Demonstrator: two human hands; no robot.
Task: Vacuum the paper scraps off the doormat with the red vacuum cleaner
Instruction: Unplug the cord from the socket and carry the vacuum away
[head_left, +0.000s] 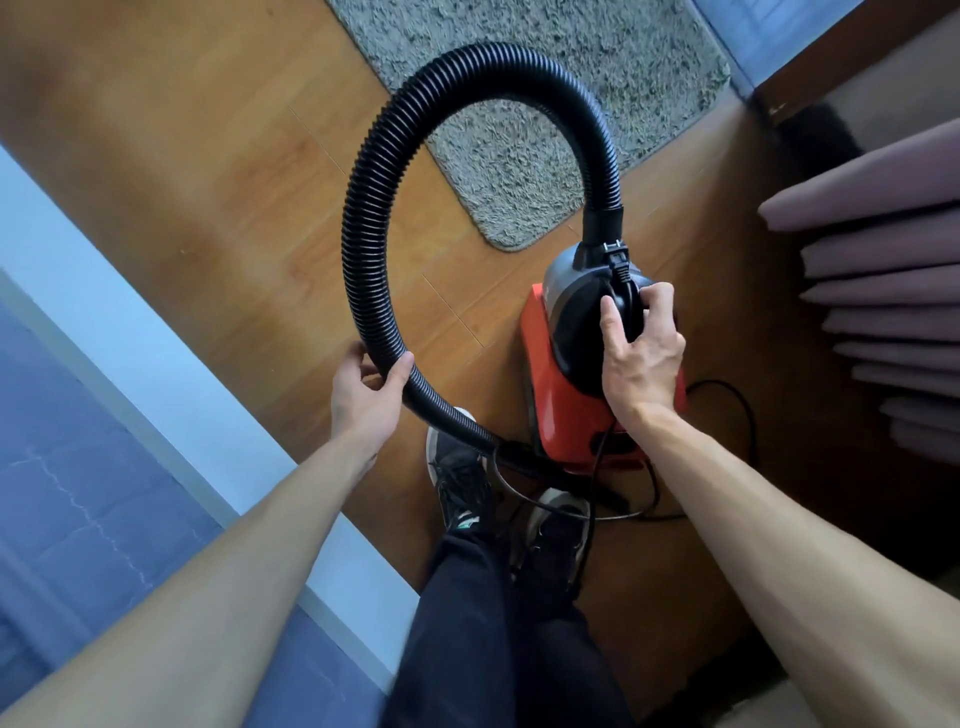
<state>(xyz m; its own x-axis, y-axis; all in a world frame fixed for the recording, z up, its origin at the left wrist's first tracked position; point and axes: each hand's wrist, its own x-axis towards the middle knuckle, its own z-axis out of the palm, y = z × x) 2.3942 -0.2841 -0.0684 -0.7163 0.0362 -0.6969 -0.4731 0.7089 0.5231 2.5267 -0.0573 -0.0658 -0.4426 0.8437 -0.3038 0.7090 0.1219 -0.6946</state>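
Gripped hose (363, 218) with left hand (369, 387), clutched red vacuum cleaner (566, 415) atop with right hand (641, 358); spotted no scraps on visible doormat (545, 104); probably either finished or unstarted.

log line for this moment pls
left hand: grips hose | right hand: grips red vacuum cleaner top | doormat: ahead, no scraps visible

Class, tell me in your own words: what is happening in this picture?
A person handles the red vacuum cleaner on the wood floor. The right hand grips its black top; the left hand holds the looping hose. The grey doormat lies just ahead, not yet being vacuumed.
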